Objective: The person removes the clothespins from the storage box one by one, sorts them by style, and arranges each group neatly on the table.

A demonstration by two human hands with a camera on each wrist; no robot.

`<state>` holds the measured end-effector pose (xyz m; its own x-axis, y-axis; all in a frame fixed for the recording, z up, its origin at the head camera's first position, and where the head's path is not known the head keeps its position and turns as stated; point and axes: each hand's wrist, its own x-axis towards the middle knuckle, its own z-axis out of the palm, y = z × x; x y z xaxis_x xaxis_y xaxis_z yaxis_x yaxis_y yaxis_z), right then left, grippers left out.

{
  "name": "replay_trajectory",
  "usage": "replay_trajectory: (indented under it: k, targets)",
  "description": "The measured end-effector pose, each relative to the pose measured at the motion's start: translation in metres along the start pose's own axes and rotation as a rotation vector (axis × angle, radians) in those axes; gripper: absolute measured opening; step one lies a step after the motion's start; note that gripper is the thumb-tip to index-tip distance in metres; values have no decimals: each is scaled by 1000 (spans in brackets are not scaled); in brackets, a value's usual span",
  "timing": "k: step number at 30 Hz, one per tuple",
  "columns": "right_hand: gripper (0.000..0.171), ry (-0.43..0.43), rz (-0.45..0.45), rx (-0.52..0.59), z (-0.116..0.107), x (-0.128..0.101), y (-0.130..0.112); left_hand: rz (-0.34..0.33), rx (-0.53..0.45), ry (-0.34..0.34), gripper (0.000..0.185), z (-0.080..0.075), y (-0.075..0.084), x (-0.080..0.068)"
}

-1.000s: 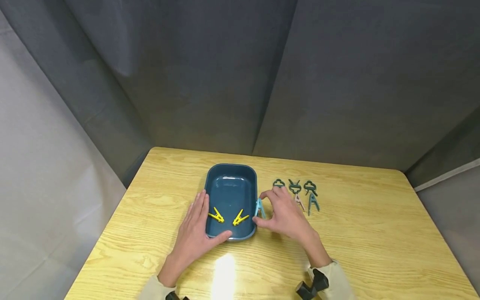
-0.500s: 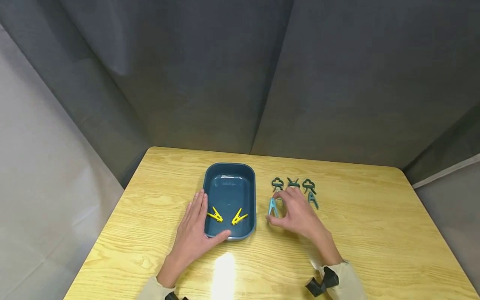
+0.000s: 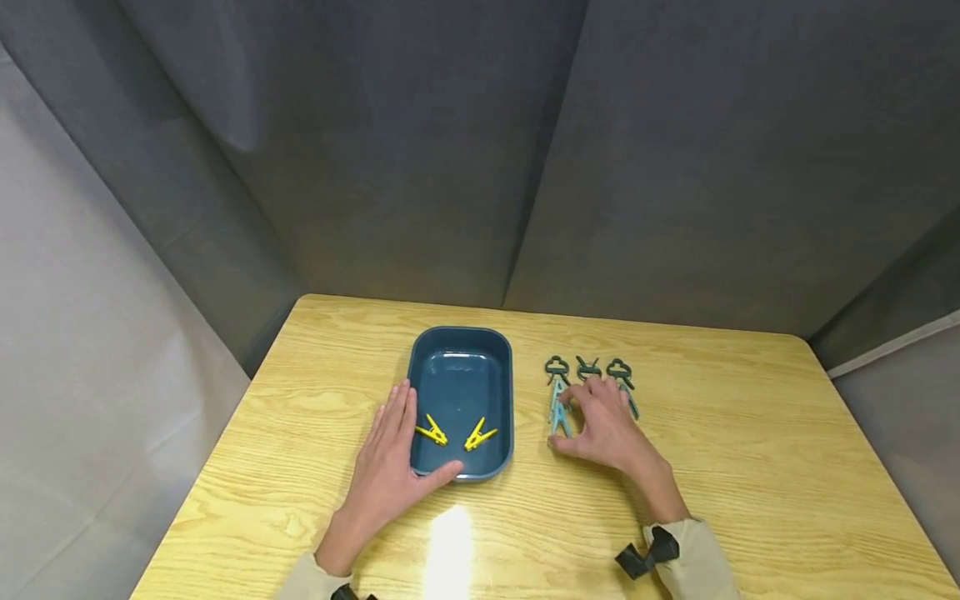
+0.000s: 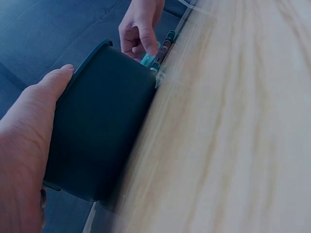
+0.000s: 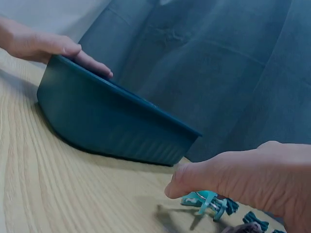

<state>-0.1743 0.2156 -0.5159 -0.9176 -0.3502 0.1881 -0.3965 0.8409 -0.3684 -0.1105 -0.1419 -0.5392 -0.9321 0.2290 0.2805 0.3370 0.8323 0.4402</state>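
Right hand rests on the table with fingers bent down over a light blue clothes peg, thumb beside it; whether the fingertips pinch the peg or only touch it cannot be told. The right wrist view shows the peg lying on the wood just under the thumb. Beyond the fingertips sits a row of three dark green clips, and another peg shows just past the knuckles on the outer side.

Left hand lies flat against the near left corner of a dark blue tray, fingers straight along its wall and thumb against the near rim. Two yellow pegs lie inside the tray, just beside this hand's thumb. The blue peg is well apart from the tray, on the far side of it from the left hand.

Judging the risks: the pegs and clips crowd close under the right hand, so a careless finger could knock the green clips out of line. A weak grip on the small springy peg could let it flick away. If the left hand eases off, the light tray could slide on the smooth top.

Beneath both hands is a pale yellow wooden table with strong grain and a bright glare spot near the person. Dark grey cloth hangs behind and at both sides.
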Motion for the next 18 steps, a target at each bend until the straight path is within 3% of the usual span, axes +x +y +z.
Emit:
replay_trajectory:
  k: [18]
  targets:
    - [61,-41,28,-30,9,-1,6,6,-2,12,126,-1,1,0]
